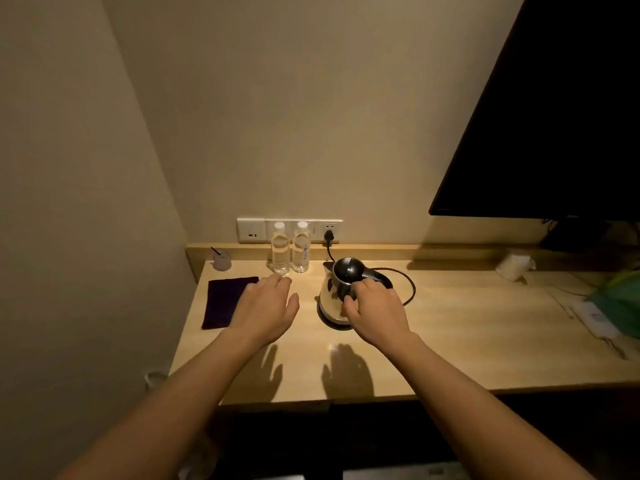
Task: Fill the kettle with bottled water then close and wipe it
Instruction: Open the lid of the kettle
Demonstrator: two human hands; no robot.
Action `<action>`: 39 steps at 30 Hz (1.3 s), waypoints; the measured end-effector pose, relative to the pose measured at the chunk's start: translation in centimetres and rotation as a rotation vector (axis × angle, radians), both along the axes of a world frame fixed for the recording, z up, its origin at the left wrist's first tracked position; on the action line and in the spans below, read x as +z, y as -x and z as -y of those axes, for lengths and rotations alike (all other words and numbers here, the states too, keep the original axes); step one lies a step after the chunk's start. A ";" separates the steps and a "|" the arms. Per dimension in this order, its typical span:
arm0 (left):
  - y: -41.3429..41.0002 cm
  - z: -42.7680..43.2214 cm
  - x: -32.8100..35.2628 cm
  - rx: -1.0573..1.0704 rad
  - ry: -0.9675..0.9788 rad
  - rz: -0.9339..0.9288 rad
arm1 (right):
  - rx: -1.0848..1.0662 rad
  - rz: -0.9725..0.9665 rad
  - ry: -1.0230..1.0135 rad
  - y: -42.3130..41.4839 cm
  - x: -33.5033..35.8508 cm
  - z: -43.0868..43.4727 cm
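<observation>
Here the wooden desk (450, 327) lies bare between both hands and its near edge. The right hand (375, 308) curls around the handle of the kettle (337, 289), lid shut, on its base. The left hand (265, 306) hovers spread, holding nothing; two water bottles (291, 247) stand just beyond its fingertips, a dark cloth (225, 301) beside it.

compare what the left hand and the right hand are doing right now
The left hand is open and flat with fingers spread, holding nothing; the right hand is curled around the kettle handle. The left hand hovers between the dark cloth and the water bottles; the right sits at the kettle's near side. Both are bare and reach over the wooden desk.
</observation>
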State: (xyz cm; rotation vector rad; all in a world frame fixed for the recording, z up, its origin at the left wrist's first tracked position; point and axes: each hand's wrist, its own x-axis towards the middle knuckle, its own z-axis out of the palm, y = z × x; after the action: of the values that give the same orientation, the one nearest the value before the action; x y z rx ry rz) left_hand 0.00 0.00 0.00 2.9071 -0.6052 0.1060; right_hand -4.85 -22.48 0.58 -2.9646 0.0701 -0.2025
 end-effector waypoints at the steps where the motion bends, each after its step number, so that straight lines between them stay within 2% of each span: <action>1: -0.8 0.6 -0.4 -0.008 0.008 -0.014 | 0.012 0.005 -0.006 -0.8 -0.4 0.7; 12: -8.2 6.0 -3.2 -0.014 0.121 -0.129 | 0.057 -0.085 -0.018 -9.7 -2.9 5.4; 20: -12.5 8.0 -5.5 -0.007 0.247 -0.307 | 0.019 -0.134 -0.062 -13.4 -4.1 6.3; 30: -16.2 11.0 -9.1 0.132 0.659 -0.666 | -0.153 -0.165 -0.109 -14.8 -5.8 5.2; 34: -16.3 11.5 -10.1 0.208 0.815 -0.681 | -0.212 -0.166 -0.167 -14.9 -6.0 4.7; 39: -15.7 11.4 -10.4 0.224 0.874 -0.646 | -0.209 -0.158 -0.283 -14.8 -6.3 5.1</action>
State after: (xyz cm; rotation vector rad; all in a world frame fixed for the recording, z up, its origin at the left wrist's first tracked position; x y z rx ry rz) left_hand 15.72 -11.35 -10.39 1.9667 -0.0671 -0.4183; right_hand 9.94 -27.58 -5.75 -2.6818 0.3956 0.0168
